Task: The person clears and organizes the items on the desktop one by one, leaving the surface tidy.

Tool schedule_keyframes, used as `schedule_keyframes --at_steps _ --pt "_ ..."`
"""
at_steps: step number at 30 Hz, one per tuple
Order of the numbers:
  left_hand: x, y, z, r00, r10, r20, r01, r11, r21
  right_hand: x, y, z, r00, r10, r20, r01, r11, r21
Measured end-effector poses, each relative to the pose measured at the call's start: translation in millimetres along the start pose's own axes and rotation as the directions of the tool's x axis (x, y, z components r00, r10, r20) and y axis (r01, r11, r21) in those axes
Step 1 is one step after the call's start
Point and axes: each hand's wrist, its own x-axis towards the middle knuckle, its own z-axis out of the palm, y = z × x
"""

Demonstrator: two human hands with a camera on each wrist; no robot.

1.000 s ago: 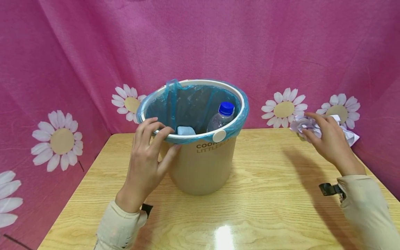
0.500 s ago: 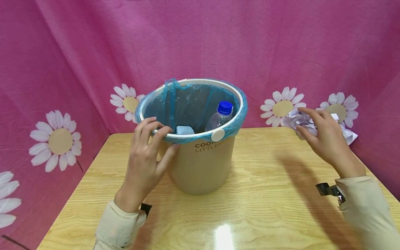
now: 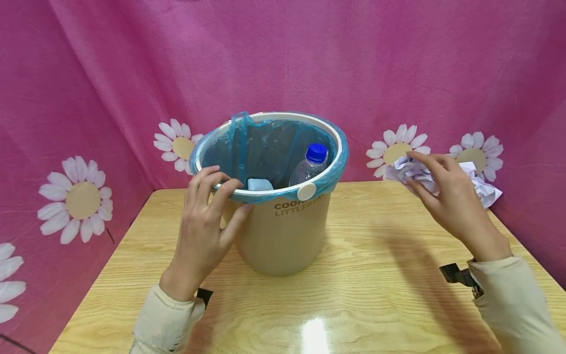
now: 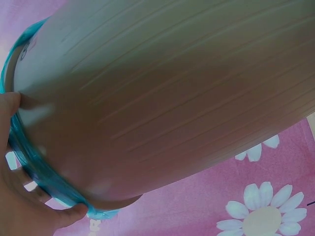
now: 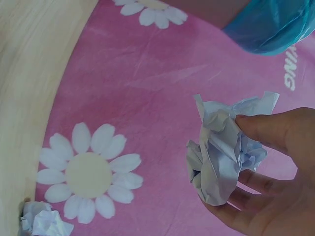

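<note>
Pinched btw R hand (image 3: 455, 201) thumb & fingers: paper wad (image 3: 409, 172), held above table (image 3: 353, 295), R of bin (image 3: 283, 241), well apart from it. L hand (image 3: 201, 221) grips bin's near-L rim, fingers over blue liner (image 3: 338, 172), thumb outside. 2nd wad (image 3: 486, 191) lies on table past R hand; bottle (image 3: 305, 172) w/ blue cap is inside bin.

We count 1 bin (image 3: 283, 241), 1 liner (image 3: 338, 164), 1 bottle (image 3: 308, 169), 1 pale-blue item (image 3: 260, 185), 2 crumpled papers (image 3: 411, 172) (image 3: 486, 192), 2 hands (image 3: 204, 216) (image 3: 455, 201), 1 table (image 3: 353, 300); head view: 5 daisies (image 3: 82, 200).
</note>
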Motion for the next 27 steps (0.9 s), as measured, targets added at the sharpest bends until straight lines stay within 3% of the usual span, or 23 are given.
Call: schedule_keyframes --at_steps 7,16,27 --pt "0.3 -1.1 -2.0 1.0 -0.001 0.004 0.001 1.0 0.006 -0.8 -25.0 -3.5 0.999 -0.039 -0.006 0.039 0.999 0.001" --pt "1.6 0.2 0.3 1.0 -0.004 -0.003 0.004 1.0 -0.006 -1.5 -50.1 -18.0 0.993 -0.081 -0.081 0.082 0.997 0.01" --pt "0.7 -1.3 1.4 1.0 0.003 -0.001 -0.003 1.0 0.006 3.0 -84.7 -29.2 0.965 -0.188 -0.183 0.203 0.977 0.064"
